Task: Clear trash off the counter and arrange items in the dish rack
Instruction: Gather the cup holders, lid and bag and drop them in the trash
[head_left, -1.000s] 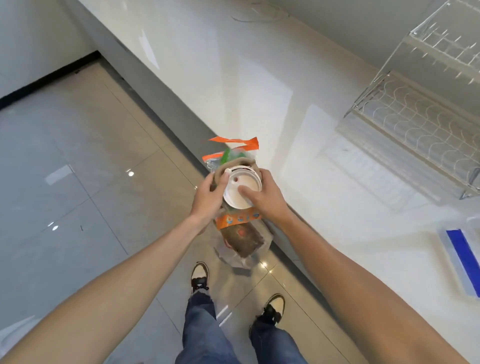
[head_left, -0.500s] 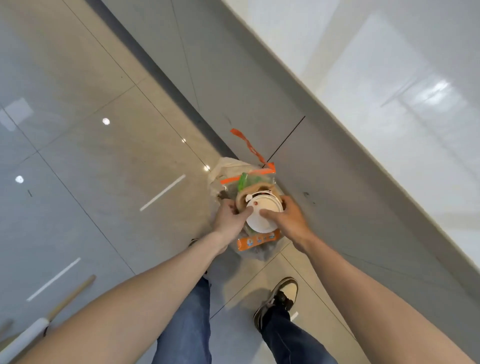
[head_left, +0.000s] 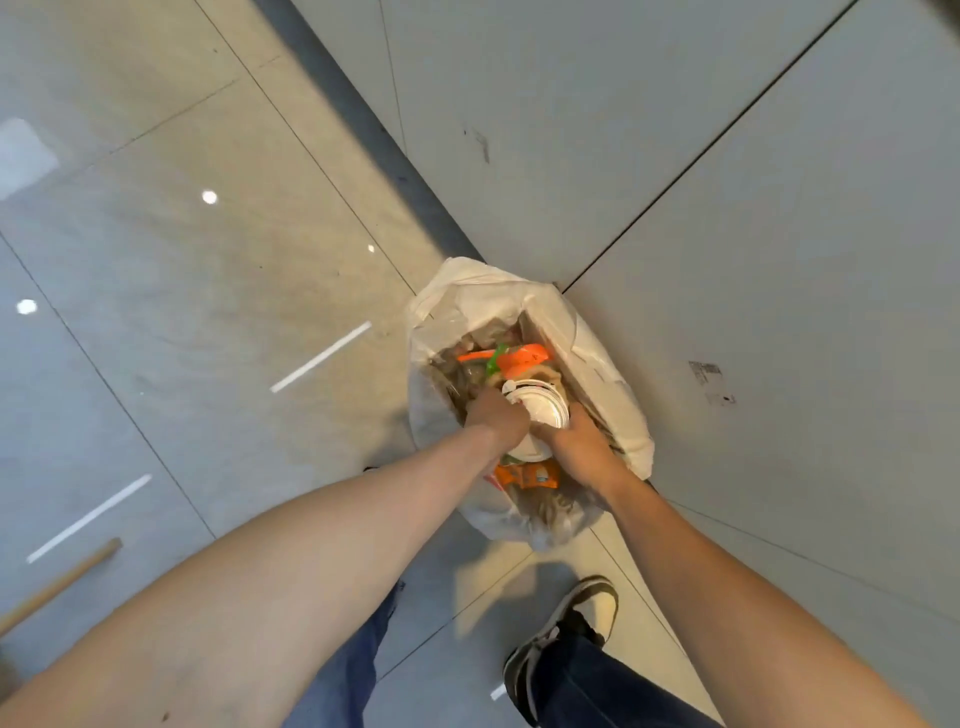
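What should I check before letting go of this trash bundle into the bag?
1. Bundle over the bag mouth: ok, the white lid and orange wrappers sit inside the rim of the white trash bag.
2. Both hands gripping: ok, left hand and right hand clasp the bundle from either side.
3. Bag mouth open: ok.
4. Room left in the bag: cannot tell, the contents hide its depth.
5. Bag standing steady: cannot tell; it sits against the cabinet front.
6. Feet clear: ok, the shoe is apart from the bag.
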